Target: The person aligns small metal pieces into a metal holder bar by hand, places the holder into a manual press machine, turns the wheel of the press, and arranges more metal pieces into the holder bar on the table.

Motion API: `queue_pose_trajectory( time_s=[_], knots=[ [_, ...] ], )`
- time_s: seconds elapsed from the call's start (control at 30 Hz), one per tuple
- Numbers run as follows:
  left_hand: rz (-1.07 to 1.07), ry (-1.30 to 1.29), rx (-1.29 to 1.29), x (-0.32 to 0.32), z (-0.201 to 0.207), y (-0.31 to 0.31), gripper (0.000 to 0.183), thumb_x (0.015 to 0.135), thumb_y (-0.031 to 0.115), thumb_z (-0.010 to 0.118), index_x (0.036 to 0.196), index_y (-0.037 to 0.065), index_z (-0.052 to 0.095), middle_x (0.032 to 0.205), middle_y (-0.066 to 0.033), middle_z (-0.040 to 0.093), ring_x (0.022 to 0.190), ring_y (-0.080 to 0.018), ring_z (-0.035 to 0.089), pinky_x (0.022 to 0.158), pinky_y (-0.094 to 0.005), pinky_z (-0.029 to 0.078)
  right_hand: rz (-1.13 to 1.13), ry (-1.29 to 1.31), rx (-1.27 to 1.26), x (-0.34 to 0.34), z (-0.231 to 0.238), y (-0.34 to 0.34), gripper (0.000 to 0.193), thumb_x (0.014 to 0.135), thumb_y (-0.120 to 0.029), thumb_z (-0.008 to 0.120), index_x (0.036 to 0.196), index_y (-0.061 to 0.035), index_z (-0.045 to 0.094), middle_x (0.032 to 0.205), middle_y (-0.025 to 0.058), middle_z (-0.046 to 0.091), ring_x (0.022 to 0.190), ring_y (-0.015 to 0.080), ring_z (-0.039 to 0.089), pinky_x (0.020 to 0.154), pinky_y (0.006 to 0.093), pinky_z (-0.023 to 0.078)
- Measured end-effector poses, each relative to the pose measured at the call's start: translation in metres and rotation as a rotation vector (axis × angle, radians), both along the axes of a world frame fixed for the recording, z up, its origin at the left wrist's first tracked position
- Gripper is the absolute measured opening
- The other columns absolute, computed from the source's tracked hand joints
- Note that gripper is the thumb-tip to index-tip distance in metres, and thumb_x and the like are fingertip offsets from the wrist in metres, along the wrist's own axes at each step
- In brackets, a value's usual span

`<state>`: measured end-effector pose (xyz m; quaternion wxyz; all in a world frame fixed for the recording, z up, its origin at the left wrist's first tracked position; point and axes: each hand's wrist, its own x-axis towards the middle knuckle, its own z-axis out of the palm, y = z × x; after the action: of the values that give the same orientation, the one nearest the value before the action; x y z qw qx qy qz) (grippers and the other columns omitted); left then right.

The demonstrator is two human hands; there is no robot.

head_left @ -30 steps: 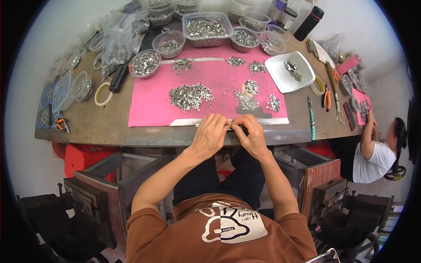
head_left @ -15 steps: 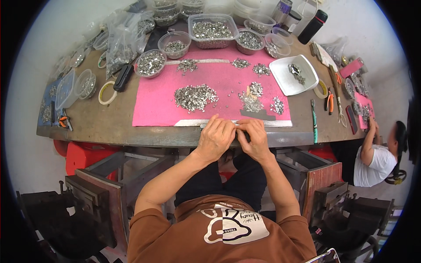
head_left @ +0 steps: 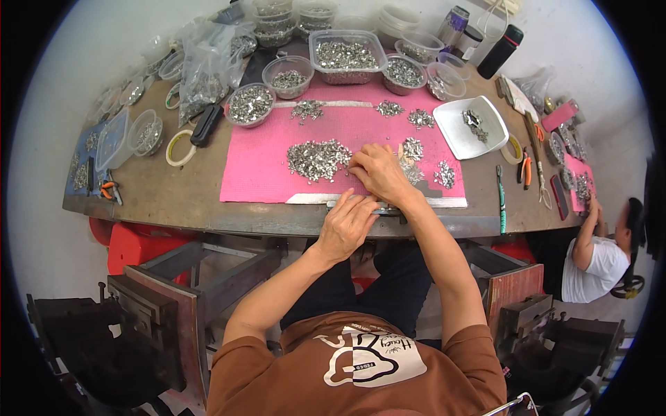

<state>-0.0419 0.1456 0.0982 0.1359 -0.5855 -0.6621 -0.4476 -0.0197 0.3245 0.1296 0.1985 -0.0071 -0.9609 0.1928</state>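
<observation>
Wooden table [head_left: 173, 197] spans the view, cluttered along the far edge. Pink mat [head_left: 263, 159] covers its middle, near edge close to the person. A pale strip [head_left: 312, 199] runs along the mat's near edge. Second person [head_left: 596, 260] sits low at far right, arm up to the table edge.

Clear rectangular tub [head_left: 345, 55] of small silver metal pieces at back centre, round clear bowls beside it: one [head_left: 288, 75] left, one [head_left: 250, 104] further left, one [head_left: 404, 71] right. White square dish [head_left: 475, 126] at right of mat, few metal pieces in it. Clear bags [head_left: 202, 76] at back left. Dark bottle [head_left: 498, 52] back right. Tape roll [head_left: 180, 148] left of mat, black oblong item [head_left: 206, 125] just behind it. Green-handled tool [head_left: 500, 197] lies right of mat, orange pliers [head_left: 526, 166] beyond.

Main pile of metal pieces [head_left: 318, 158] at mat centre; smaller heaps [head_left: 412, 149] and [head_left: 444, 173] to its right.

Right hand [head_left: 378, 173] lies on the mat, fingertips [head_left: 355, 163] bunched together, touching the right edge of the main pile; whether they pinch a piece cannot be told. Left hand [head_left: 347, 223] at the table's near edge, fingers [head_left: 354, 202] curled together over the strip, gripping a small dark part there; what it is is too small to tell.
</observation>
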Motion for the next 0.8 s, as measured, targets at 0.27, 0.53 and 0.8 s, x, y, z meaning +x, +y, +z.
queue_pose_trajectory(
  time_s=[0.27, 0.53, 0.8],
  knots=[
    [-0.004, 0.001, 0.027, -0.001, 0.001, -0.001, 0.030, 0.082, 0.003, 0.079, 0.106, 0.001, 0.061, 0.109, -0.0130, 0.072, 0.103, -0.0326, 0.068, 0.102, -0.0509, 0.049, 0.071, 0.035, 0.025, -0.005, -0.003, -0.001, 0.009, 0.087, -0.015, 0.071, 0.091, -0.0068, 0.069, 0.091, 0.0084, 0.062, 0.092, 0.0284, 0.060, 0.083, 0.0422, 0.042],
    [0.003, -0.005, 0.039, 0.002, -0.004, 0.002, 0.024, 0.086, 0.003, 0.075, 0.104, 0.001, 0.059, 0.113, -0.0142, 0.071, 0.104, -0.0308, 0.068, 0.106, -0.0501, 0.048, 0.039, 0.087, -0.051, 0.010, 0.013, 0.002, 0.005, 0.087, -0.010, 0.069, 0.089, -0.0064, 0.066, 0.083, 0.0091, 0.062, 0.080, 0.0279, 0.061, 0.080, 0.0412, 0.041],
    [0.004, -0.010, 0.038, 0.000, 0.002, -0.001, 0.029, 0.085, 0.001, 0.075, 0.109, -0.001, 0.059, 0.112, -0.0119, 0.071, 0.104, -0.0287, 0.069, 0.106, -0.0510, 0.048, -0.025, 0.102, -0.342, 0.100, 0.020, -0.015, 0.008, 0.086, 0.000, 0.069, 0.091, -0.0012, 0.063, 0.089, 0.0114, 0.063, 0.081, 0.0300, 0.061, 0.075, 0.0385, 0.047]
  ],
)
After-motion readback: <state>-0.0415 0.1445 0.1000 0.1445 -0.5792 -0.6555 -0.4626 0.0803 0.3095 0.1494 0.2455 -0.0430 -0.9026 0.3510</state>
